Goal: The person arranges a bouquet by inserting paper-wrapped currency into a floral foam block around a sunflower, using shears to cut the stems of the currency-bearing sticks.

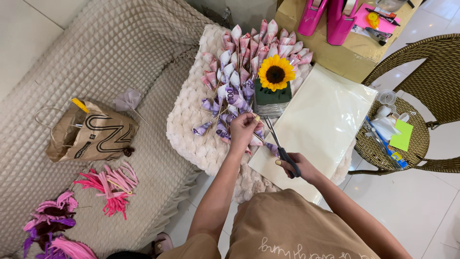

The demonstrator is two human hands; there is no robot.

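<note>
The purple folded paper cones on thin sticks lie on a cream fluffy cushion; the left hand pinches some sticks, fingers together. The right hand grips scissors (blades slightly apart) over cream paper sheets, forearm angled inward.

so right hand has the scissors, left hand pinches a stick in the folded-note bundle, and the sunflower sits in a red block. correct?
Not quite. The head view shows the sunflower sitting in a dark green block, not a red one. The rest holds: the right hand has the scissors, and the left hand pinches a stick in the folded-note bundle.
</note>
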